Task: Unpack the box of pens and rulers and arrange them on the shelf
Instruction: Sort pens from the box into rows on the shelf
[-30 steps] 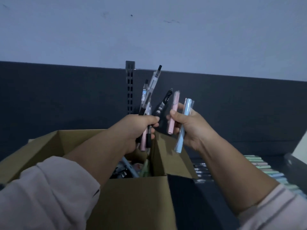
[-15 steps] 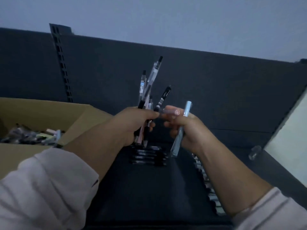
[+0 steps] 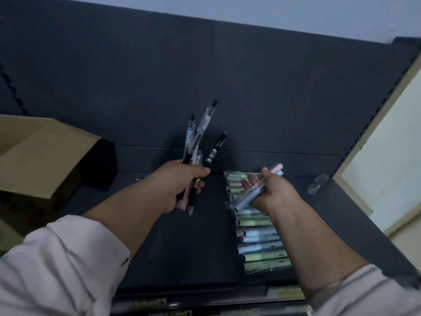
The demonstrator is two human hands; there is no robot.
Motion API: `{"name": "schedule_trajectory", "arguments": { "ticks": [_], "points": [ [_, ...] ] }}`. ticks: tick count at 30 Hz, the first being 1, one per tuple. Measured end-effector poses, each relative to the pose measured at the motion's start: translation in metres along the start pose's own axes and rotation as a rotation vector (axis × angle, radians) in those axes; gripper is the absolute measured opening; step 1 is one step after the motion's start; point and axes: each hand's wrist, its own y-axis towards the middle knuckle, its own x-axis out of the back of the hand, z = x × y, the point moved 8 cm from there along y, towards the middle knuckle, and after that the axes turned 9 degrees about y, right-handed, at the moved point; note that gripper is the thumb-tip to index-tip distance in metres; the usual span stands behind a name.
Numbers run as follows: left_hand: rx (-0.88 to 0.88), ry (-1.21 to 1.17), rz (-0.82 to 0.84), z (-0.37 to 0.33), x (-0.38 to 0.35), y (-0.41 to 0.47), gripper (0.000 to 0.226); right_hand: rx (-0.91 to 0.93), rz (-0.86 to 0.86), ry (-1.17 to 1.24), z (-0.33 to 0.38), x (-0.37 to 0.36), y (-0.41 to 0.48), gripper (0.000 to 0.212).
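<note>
Pens point(image 3: 201, 131) in left hand point(image 3: 182, 182), right hand point(image 3: 272, 190).

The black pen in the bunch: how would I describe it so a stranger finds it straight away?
Find the dark shelf, then the left hand gripping a bunch of pens above it. The black pen is the rightmost one sticking up. Its neighbours have clear barrels, while it is solid black with pale markings.

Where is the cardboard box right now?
Head view: the box stands at the far left of the shelf, left of the left hand holding pens.
</note>
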Motion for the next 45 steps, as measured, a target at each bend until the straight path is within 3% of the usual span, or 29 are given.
{"name": "schedule_trajectory", "arguments": {
  "ticks": [7,13,18,21,23,26,30,35,40,45],
  "points": [
    [0.045,0.012,-0.015,0.020,-0.014,0.021,0.017,-0.035,-0.034,0.133,0.008,0.021,0.031,0.017],
    [0.074,-0.066,0.001,0.030,-0.030,0.036,0.030,0.007,0.106,0.222,0.012,0.009,0.027,0.019],
    [0.105,-0.236,0.039,0.032,-0.064,0.042,0.024,-0.028,0.248,0.210,-0.010,-0.002,0.018,0.019],
    [0.054,-0.228,0.011,0.030,-0.070,0.048,0.019,-0.080,0.296,0.115,-0.019,0.001,0.014,0.024],
    [0.026,-0.180,-0.014,0.029,-0.068,0.051,0.020,-0.078,0.292,0.016,-0.015,0.006,0.015,0.015],
    [0.015,-0.140,-0.006,0.029,-0.063,0.053,0.018,0.057,0.184,-0.156,0.013,0.022,0.018,0.014],
    [-0.011,-0.085,0.050,0.023,-0.065,0.056,0.020,0.338,0.109,-0.595,0.057,0.034,0.009,0.007],
    [0.023,-0.054,0.079,0.024,-0.075,0.064,0.015,0.355,0.179,-1.124,0.059,0.027,0.013,0.024],
    [0.072,-0.058,0.053,0.026,-0.077,0.068,0.020,0.245,0.209,-0.980,0.074,0.036,0.035,0.020],
    [0.089,-0.055,-0.066,0.036,-0.072,0.068,0.022,0.274,0.285,-1.059,0.078,0.035,0.060,0.018]
  ]
}}
